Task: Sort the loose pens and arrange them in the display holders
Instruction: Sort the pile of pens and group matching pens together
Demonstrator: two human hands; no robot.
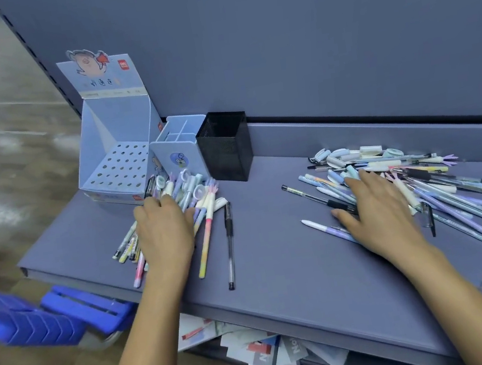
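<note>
Two heaps of loose pens lie on a grey-blue shelf (277, 258). My left hand (164, 235) rests flat on the left pen pile (200, 195), fingers spread over the pastel pens. My right hand (377, 211) lies flat on the larger right pen pile (441, 179). A single clear black pen (230, 244) lies between the heaps. At the back left stand three holders: a light-blue cardboard display box with holes (120, 166), a light-blue divided pen cup (179, 148) and a black mesh cup (226, 146).
A grey-blue back panel (304, 30) rises behind the shelf. Blue plastic crates (49, 316) sit low at the left, beyond the shelf's edge. Papers and cards (269, 348) lie on the level below the shelf.
</note>
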